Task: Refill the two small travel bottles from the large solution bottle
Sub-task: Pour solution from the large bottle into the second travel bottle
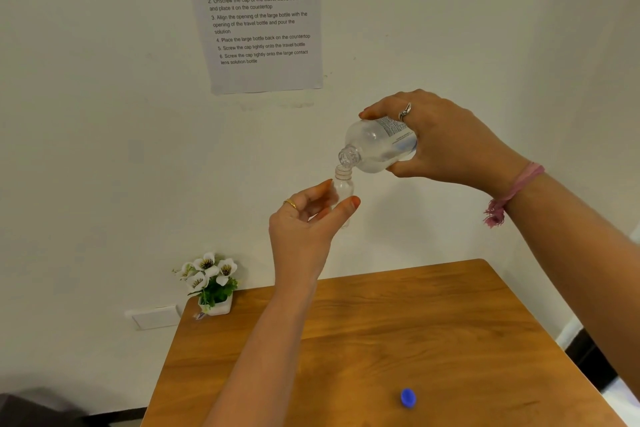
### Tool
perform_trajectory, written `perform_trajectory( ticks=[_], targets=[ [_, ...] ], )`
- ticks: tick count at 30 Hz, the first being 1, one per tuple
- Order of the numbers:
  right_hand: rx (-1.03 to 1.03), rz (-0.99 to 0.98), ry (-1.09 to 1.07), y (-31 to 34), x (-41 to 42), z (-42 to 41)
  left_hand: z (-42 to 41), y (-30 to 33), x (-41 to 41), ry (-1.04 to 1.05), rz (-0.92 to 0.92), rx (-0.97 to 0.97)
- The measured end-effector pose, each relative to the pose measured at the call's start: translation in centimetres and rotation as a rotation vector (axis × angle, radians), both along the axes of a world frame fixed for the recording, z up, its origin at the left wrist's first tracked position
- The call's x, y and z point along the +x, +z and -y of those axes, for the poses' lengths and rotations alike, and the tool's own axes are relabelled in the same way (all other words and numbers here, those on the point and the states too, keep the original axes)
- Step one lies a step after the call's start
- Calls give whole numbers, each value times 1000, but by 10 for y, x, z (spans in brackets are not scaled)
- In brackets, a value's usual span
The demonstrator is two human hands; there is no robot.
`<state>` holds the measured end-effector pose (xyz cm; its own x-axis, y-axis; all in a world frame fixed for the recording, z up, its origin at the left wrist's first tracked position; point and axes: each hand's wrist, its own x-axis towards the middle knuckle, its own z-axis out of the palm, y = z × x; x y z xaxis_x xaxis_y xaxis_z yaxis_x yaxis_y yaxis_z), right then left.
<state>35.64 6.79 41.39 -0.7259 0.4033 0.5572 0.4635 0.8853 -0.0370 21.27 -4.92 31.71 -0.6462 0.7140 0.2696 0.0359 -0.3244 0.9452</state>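
Item: our left hand, fingers pinching the small travel bottle upright in mid-air. We judge it light, thin-walled, easily squeezed; hold at mid-body.

Item: our right hand, wrapped round the large solution bottle, tipped, mouth just over the small neck. Smooth plastic, likely slippery if wet.

Item: blue cap on the table.
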Motion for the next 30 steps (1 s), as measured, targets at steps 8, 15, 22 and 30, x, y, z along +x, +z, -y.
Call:
perform_trajectory(
  ticks=[8,15,22,30],
  targets=[
    [1,-10,-1,0,-1,1,-1,0,0,-3,4,-5],
    [2,-7,0,0,-1,1,0,0,-1,-8,20,5],
    [1,-6,-4,0,-2,1,0,-1,-2,-12,20,12],
    [2,0,-2,-1,-3,1,0,-3,-2,-7,14,4]
  ],
)
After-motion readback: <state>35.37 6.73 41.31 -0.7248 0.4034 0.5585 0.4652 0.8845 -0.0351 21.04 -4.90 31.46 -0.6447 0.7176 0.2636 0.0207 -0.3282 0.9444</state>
